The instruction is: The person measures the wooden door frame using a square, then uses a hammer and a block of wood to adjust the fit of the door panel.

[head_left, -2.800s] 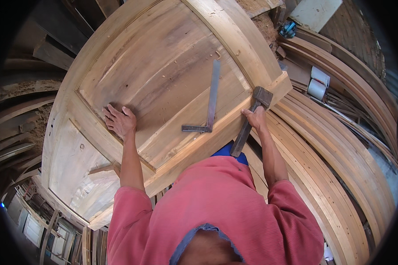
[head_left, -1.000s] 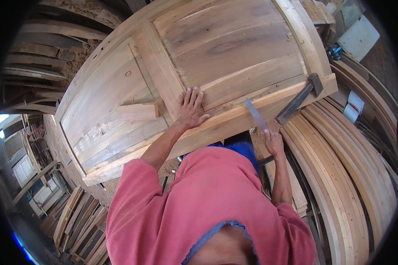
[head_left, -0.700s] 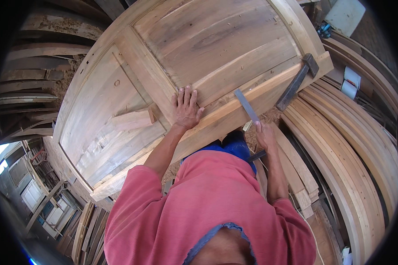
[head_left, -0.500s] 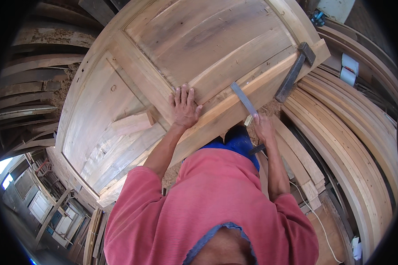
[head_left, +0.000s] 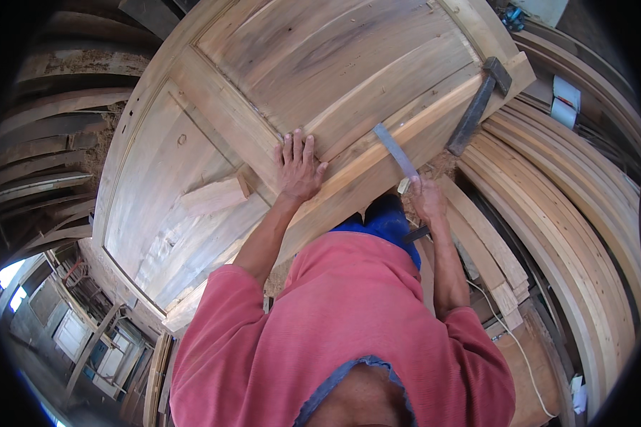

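Note:
A large panelled wooden door [head_left: 335, 64] lies in front of me. My left hand [head_left: 300, 171] rests flat on it near the close edge, fingers spread, holding nothing. At the edge to the right, my right hand [head_left: 427, 198] is closed round one end of a flat grey file [head_left: 396, 152]. The file's far end lies across the edge board [head_left: 377, 171]. A small pale piece shows beside my right fingers; its kind is unclear. On the door, left of my left hand, sits a loose wood block [head_left: 217, 197].
A dark hammer-shaped tool [head_left: 475, 110] leans across the door's right corner. Long boards [head_left: 548, 185] are stacked at the right, and more timber [head_left: 57, 142] lies at the left. A pale cord [head_left: 509, 331] runs along the lower right. A dark bar [head_left: 417, 233] is near my legs.
The file and my right hand have shifted slightly along the edge. My left hand stays flat on the door. The whole view has tilted a little.

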`<move>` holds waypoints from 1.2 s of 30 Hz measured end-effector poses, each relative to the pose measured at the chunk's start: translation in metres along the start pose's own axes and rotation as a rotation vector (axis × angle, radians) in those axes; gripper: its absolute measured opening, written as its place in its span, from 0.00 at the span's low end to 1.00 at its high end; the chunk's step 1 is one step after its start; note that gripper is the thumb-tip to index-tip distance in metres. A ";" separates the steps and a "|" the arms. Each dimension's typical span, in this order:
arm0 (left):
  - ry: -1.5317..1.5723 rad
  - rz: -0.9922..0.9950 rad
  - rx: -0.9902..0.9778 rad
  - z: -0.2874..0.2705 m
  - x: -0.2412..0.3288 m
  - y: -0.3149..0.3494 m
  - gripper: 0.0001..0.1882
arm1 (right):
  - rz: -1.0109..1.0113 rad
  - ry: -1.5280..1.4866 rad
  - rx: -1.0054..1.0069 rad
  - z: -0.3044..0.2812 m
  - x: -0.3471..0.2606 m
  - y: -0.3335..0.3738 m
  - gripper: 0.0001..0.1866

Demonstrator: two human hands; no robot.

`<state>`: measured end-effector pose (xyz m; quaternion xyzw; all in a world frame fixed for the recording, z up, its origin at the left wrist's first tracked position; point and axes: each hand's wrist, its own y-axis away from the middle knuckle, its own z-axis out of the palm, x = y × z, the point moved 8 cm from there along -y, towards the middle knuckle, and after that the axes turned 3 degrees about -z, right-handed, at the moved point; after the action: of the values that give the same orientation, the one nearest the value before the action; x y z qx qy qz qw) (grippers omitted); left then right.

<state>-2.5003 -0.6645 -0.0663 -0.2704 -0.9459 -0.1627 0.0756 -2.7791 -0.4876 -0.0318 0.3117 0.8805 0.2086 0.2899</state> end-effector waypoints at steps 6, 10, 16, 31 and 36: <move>0.054 -0.004 0.139 -0.004 -0.015 -0.002 0.41 | -0.095 -0.082 -0.125 0.026 -0.020 0.025 0.22; 0.079 -0.081 0.197 -0.010 -0.013 0.001 0.40 | -0.123 -0.044 -0.155 0.051 -0.029 0.037 0.22; 0.048 -0.059 0.215 -0.010 -0.013 0.003 0.38 | -0.083 -0.077 -0.042 0.065 -0.041 0.049 0.21; 0.013 -0.057 0.178 -0.004 -0.014 0.000 0.38 | 0.015 -0.112 -0.115 0.075 -0.041 0.049 0.20; -0.005 -0.053 0.177 -0.011 -0.010 -0.003 0.38 | 0.010 -0.098 -0.118 0.072 -0.040 0.047 0.20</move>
<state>-2.4926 -0.6756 -0.0589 -0.2381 -0.9636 -0.0797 0.0923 -2.6877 -0.4672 -0.0444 0.3083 0.8500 0.2461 0.3493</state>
